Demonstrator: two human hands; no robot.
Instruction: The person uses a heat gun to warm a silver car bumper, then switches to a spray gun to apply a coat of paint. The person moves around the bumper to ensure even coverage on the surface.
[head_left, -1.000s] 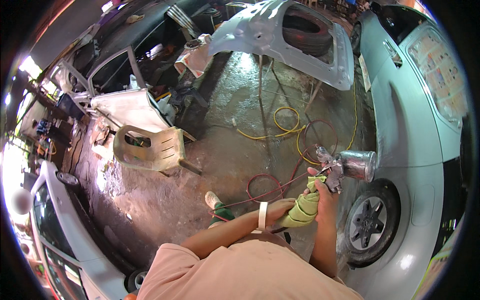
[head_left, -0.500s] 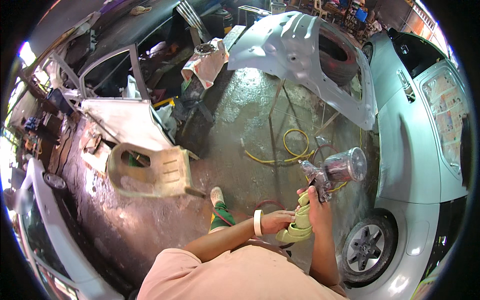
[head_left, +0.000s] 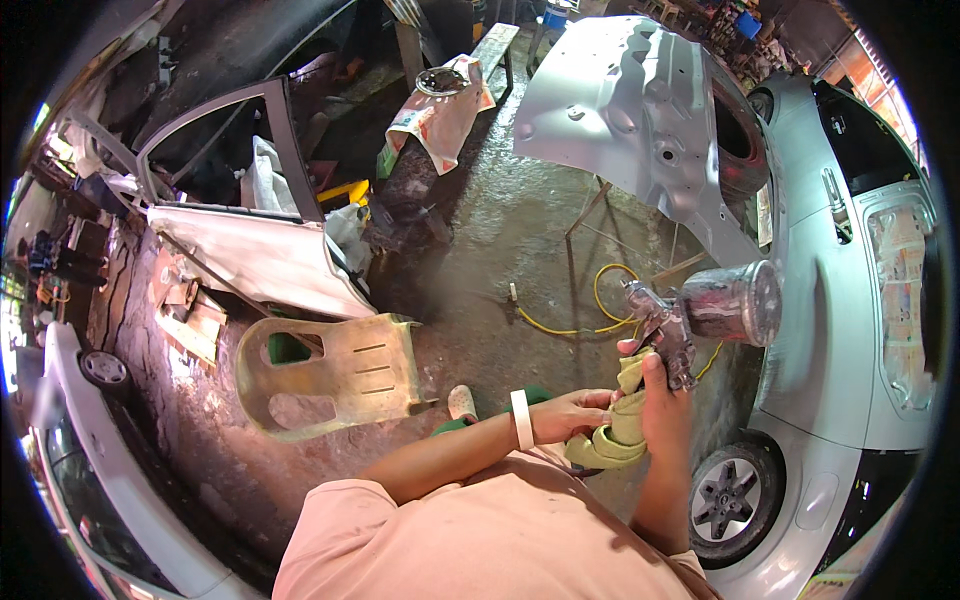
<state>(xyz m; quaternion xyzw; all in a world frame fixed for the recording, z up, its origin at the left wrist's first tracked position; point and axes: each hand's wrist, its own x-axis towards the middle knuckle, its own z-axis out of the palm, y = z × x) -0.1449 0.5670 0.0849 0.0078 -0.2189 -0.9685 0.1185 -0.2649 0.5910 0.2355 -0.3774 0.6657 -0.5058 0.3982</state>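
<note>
My right hand is closed on a paint spray gun, a stained metal gun with a round cup pointing to the right. A yellow-green cloth is bunched against the gun's lower part and that hand. From the left, my left hand, with a white band at the wrist, pinches the cloth's edge between thumb and fingers. The cloth and my fingers hide the gun's handle.
A silver-grey body panel rests on a stand ahead. The silver vehicle is close on my right. A yellow hose lies on the floor. To the left are a plastic chair and a white car door.
Both hands, the spray gun and the cloth have shifted slightly right and, for the gun, up in view. My view has moved too, and my left hand keeps its grip on the cloth.
</note>
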